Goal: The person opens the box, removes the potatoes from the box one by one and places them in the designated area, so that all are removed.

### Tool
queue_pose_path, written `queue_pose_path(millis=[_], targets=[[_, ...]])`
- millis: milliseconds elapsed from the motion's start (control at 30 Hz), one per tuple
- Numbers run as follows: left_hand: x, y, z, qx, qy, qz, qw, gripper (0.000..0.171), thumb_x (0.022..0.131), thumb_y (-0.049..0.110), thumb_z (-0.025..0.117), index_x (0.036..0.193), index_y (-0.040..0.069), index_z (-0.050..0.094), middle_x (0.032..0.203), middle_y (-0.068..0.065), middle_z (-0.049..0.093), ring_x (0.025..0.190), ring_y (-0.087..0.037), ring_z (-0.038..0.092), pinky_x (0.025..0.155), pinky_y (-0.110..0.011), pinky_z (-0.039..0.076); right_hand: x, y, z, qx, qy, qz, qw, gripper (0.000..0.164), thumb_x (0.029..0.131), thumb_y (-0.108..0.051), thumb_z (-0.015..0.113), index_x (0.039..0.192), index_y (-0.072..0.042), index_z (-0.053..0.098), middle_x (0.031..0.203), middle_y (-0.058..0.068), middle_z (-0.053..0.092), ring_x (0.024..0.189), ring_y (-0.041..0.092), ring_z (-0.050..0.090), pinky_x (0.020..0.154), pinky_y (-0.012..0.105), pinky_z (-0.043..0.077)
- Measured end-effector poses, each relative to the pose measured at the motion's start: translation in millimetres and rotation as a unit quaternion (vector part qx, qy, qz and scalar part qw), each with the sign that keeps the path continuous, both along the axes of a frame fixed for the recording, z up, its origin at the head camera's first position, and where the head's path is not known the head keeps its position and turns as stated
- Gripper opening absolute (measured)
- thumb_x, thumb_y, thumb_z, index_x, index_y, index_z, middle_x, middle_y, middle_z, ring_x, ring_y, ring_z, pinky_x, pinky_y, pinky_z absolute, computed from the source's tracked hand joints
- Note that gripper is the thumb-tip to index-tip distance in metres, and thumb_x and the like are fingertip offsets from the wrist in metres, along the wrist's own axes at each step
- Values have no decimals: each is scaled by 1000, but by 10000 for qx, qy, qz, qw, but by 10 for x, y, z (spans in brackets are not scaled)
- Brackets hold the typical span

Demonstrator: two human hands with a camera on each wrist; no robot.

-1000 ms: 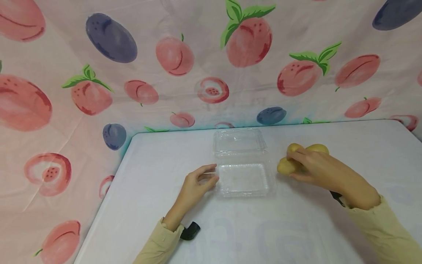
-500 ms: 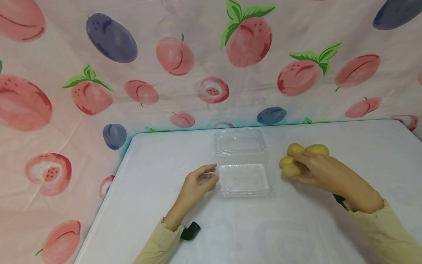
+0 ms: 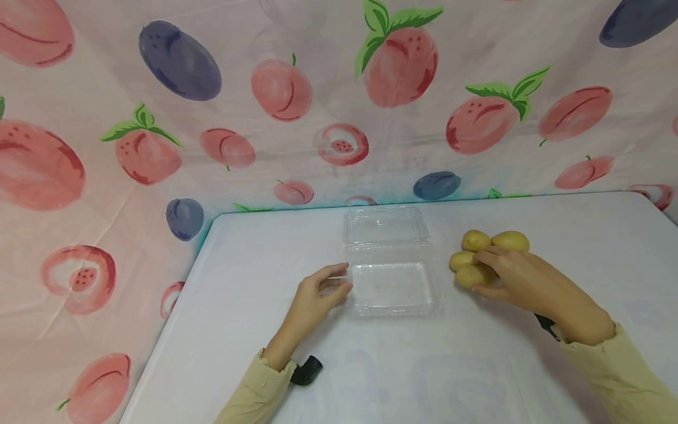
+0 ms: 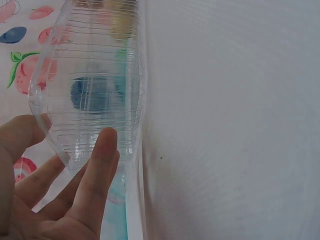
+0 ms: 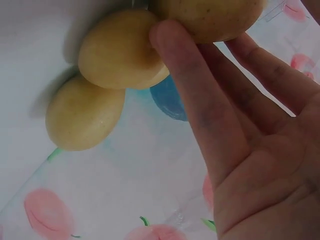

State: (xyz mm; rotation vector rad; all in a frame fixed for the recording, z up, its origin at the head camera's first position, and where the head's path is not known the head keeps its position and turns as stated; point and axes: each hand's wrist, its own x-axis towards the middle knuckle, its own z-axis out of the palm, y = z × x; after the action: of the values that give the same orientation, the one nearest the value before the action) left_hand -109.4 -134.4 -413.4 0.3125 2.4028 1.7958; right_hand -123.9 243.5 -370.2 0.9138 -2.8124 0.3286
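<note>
A clear plastic clamshell box (image 3: 392,285) lies unfolded on the table, its lid (image 3: 385,228) laid back toward the wall. My left hand (image 3: 318,297) is at the box's left side, thumb and fingers spread with the fingertips touching the edge; the left wrist view shows these fingers (image 4: 95,170) against the ribbed plastic wall. Over on the right, several yellow potatoes (image 3: 510,240) sit close together. My right hand (image 3: 516,277) holds the nearest potato (image 3: 474,276) between thumb and fingers. In the right wrist view a fingertip overlaps this potato (image 5: 215,17), with two others (image 5: 122,50) beside it.
A white cloth covers the table (image 3: 371,371). Behind and to the left hangs a fruit-print curtain (image 3: 222,194), meeting the table's far edge. Black wrist mounts (image 3: 306,371) stick out near the beige sleeves (image 3: 259,386).
My right hand has shifted slightly right and toward me, off the rear potato. The front potatoes moved a little right with it. My left hand and the box stay put.
</note>
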Motion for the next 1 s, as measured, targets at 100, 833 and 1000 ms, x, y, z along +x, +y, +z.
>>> queue_pose_path(millis=[100,833,1000], targets=[[1,1,4,1,-9,0,10000,45,94,15,70,136,3,58,138,-12,59,116,-27,64,81,-24,61,8,2,-3,20,8,-6,10000,37,71,-21,89,97,-4,69,90,0,66,79,13,63,66,37,57],[-5,4,1,-13,-14,17,10000,45,94,15,70,135,3,58,138,-11,59,115,-26,64,81,-24,61,38,9,-62,138,-66,96,9998,38,70,-21,90,98,-5,69,89,-1,62,75,13,62,64,35,57],[-7,1,-2,9,-17,10,10000,45,94,14,70,135,3,58,138,-12,59,115,-27,65,81,-24,61,42,6,-73,148,-7,60,9999,39,70,-22,90,98,-5,69,88,-2,61,72,12,60,61,35,55]])
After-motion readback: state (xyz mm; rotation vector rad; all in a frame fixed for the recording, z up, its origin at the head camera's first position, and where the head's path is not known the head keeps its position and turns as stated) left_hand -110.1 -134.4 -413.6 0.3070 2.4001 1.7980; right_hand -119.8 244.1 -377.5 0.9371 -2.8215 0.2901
